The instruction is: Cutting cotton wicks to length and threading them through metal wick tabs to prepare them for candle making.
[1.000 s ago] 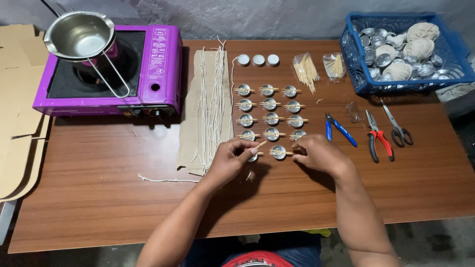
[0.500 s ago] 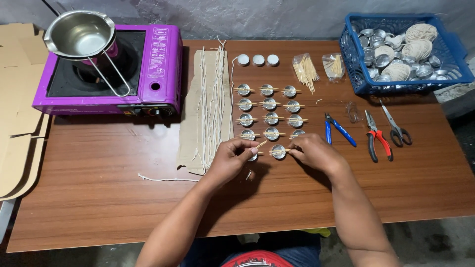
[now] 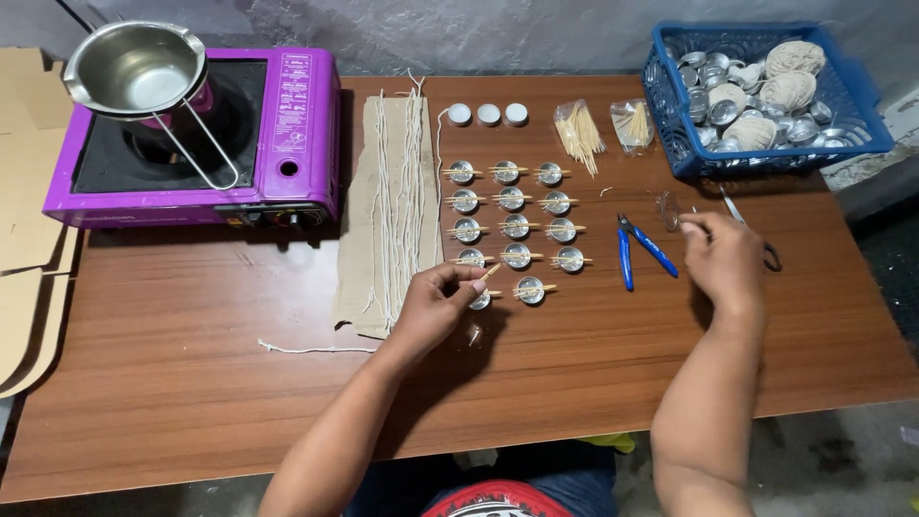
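In the head view, the left hand (image 3: 436, 304) is held over the tabletop (image 3: 191, 354), its fingers pinched together on a small wooden stick (image 3: 489, 274) just above a metal cup (image 3: 481, 301). Just beside this hand, toward the right hand, a second cup (image 3: 529, 290) with a stick across it is seen, and beyond the fingers more such cups (image 3: 513, 199) are set out in rows. On the outer side of the left hand, a brown sheet (image 3: 359, 268) carrying long white wicks (image 3: 400, 191) is laid; a loose wick (image 3: 311, 348) lies near its wrist.

The right hand (image 3: 723, 257) is placed well apart from the left, fingers curled and closed over something near a small clear piece (image 3: 669, 209); what is gripped cannot be told. Blue pliers (image 3: 637, 246) lie just beside this hand, on the side toward the left hand, and scissors (image 3: 747, 222) are partly hidden under it. Beyond the right hand, a blue basket (image 3: 670, 115) of cups and twine balls is seen. Far beyond the left hand, a purple stove (image 3: 297, 134) with a steel pot (image 3: 134, 67) is stood.
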